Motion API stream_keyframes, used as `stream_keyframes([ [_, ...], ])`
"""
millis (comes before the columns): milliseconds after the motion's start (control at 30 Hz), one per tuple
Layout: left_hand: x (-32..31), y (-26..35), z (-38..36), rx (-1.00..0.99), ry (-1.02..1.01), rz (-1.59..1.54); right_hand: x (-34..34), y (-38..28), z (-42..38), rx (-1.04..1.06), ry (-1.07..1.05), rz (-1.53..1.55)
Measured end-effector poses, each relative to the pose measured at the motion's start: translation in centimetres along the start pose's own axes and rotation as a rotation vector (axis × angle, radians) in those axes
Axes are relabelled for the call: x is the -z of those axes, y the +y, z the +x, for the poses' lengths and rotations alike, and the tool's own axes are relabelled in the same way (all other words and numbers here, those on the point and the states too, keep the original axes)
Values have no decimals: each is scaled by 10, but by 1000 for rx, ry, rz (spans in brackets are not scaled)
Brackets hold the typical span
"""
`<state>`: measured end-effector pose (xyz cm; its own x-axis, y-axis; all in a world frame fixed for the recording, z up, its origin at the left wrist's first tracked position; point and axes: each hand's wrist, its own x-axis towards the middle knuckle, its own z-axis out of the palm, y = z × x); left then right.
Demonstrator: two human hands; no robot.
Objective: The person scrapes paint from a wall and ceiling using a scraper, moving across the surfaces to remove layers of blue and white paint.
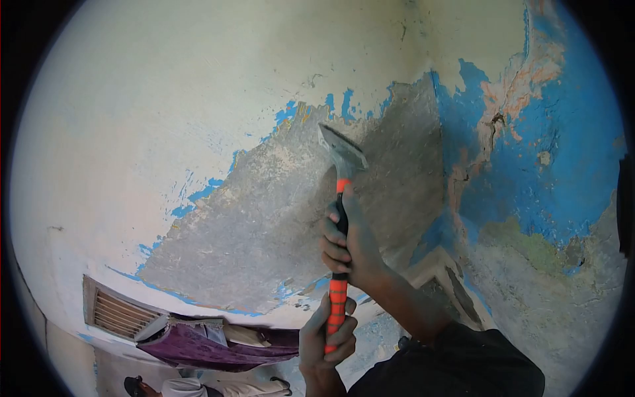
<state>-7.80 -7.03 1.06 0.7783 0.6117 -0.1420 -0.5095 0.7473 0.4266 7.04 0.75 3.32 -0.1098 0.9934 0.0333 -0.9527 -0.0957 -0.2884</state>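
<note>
A long-handled scraper (337,298) with an orange and black grip stands nearly upright in front of me. Its wide metal blade (342,147) lies close against the bare grey patch of wall (251,205), below the ragged paint edge. My right hand (350,238) is wrapped around the upper handle, thumb pointing toward the blade. Lower down, my left hand (327,337) grips the orange end of the same handle, its fingers curled round from the left.
Cream paint (165,99) with blue flakes borders the grey patch. To the right, a cracked blue wall (529,152) meets it at a corner. A slatted vent (119,311) and purple cloth (218,347) are at lower left. Another person (192,387) in a dark cap is below.
</note>
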Motion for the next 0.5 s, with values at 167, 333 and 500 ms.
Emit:
stream_keyframes([
  [167,-3,0,2,-4,25,44,0,-6,6,68,-42,-5],
  [333,-10,0,5,18,-27,66,0,-10,5,55,-37,-9],
  [500,7,-1,-8,8,-19,-6,2,1,5,49,24,-19],
])
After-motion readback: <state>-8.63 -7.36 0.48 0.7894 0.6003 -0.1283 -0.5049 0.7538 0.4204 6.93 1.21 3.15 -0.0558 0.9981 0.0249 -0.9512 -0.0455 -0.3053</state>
